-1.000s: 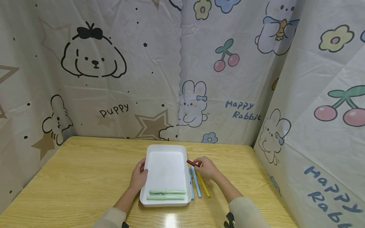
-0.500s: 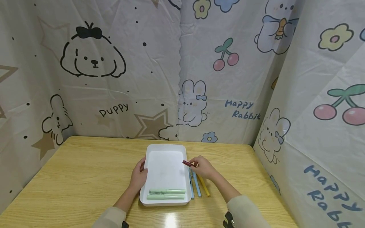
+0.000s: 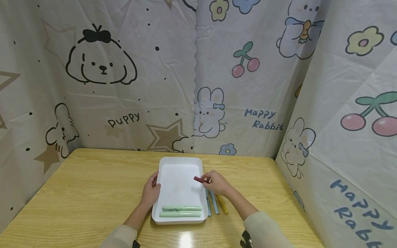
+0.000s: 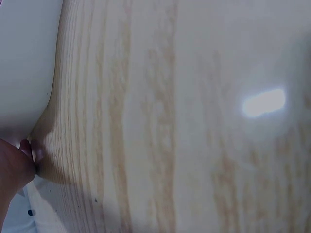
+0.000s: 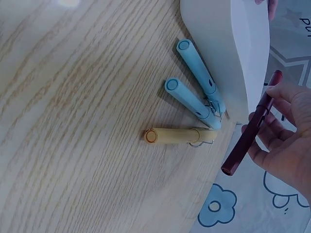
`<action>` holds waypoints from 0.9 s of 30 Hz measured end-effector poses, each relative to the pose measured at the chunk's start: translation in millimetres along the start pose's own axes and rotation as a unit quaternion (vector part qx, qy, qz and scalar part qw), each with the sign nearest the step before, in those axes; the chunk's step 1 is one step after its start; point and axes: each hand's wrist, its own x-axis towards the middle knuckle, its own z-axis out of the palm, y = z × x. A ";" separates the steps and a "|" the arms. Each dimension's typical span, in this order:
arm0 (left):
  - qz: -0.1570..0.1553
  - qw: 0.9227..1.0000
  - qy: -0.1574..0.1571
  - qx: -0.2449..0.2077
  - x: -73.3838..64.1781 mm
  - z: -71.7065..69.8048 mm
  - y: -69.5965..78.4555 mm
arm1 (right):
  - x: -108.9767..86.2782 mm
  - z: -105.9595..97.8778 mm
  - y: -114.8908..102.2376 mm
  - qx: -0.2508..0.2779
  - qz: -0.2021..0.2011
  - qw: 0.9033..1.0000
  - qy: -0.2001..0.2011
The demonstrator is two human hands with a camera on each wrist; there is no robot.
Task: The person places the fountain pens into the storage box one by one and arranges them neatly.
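My right hand (image 3: 217, 183) pinches a dark red pen (image 5: 246, 140) between thumb and fingers, above the right rim of a shallow white tray (image 3: 178, 182). In the right wrist view the pen is tilted, capped and clear of the table. My left hand (image 3: 150, 193) holds the tray's left side; some of its fingers are hidden behind the wall. Two light green pens, an upper pen (image 3: 183, 208) and a lower pen (image 3: 180, 214), lie side by side across the tray's near end.
Two light blue pens, one (image 5: 198, 70) nearer the tray and one (image 5: 189, 100) beside it, lie on the wooden table (image 3: 93, 193) right of the tray. A yellow pen (image 5: 172, 136) lies next to them. Printed curtains (image 3: 167, 69) stand behind and at both sides.
My right hand has carried the dark red pen leftward, from beside the tray to over its right rim. The left hand and the tray have stayed put.
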 end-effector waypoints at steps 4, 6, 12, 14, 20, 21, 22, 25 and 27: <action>-0.002 1.000 0.000 0.001 -0.9 -0.2 0.7 | 0.8 0.3 -3.4 -0.009 0.002 1.000 -0.008; -0.004 1.000 0.000 0.002 -1.5 -0.5 1.4 | 1.4 0.8 -5.0 -0.013 0.001 1.000 -0.013; -0.005 1.000 0.002 0.005 -1.7 -0.2 0.2 | 3.9 4.2 -9.6 -0.009 -0.023 1.000 -0.019; -0.004 1.000 0.003 0.007 -1.3 0.1 -0.9 | 4.8 5.9 -10.9 -0.010 -0.031 0.999 -0.022; 0.000 1.000 0.004 0.002 0.1 0.4 -2.0 | 7.4 9.8 -16.8 -0.017 -0.048 0.998 -0.032; 0.001 1.000 0.004 0.001 0.3 0.3 -2.0 | 7.9 10.3 -18.0 -0.020 -0.052 0.998 -0.033; 0.001 1.000 0.003 0.000 0.6 0.2 -2.0 | 8.5 10.7 -19.5 -0.023 -0.053 0.998 -0.034; 0.000 1.000 0.002 -0.001 1.2 -0.1 -2.4 | 9.1 12.7 -23.6 -0.029 -0.049 0.998 -0.040; 0.000 1.000 0.001 0.000 1.4 -0.4 -2.5 | 9.2 14.3 -26.2 -0.032 -0.044 0.998 -0.045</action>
